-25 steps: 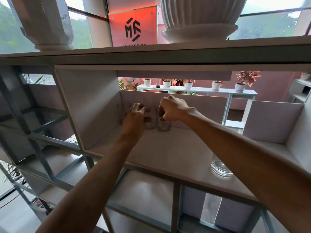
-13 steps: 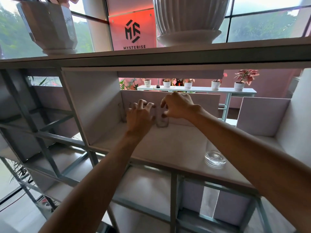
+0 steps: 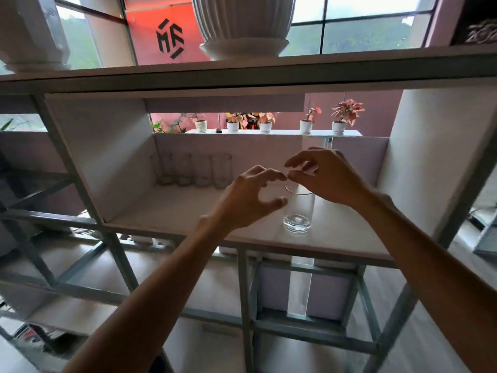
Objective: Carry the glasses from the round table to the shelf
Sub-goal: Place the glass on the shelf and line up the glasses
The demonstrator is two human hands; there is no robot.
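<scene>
Coming away from the back wall of the shelf, both hands are now gathered round the single glass, which stands near the front edge, to the right. Half a second ago they were busy deep in the compartment. A row of glasses is left there on its own, upright and close together against the back panel. So I judge that those are placed, and that this last one (the only one out of line) is the next to go back beside them.

The left hand makes an open curve and holds nothing. Its thumb is just beside the glass wall, perhaps touching; I cannot say. The right hand hovers over the rim with fingers spread and relaxed, also holding nothing.

The glass is a clear, straight tumbler with a thick base, empty and upright on the white board. It looks smooth, so a firm grip round the side seems wise.
</scene>
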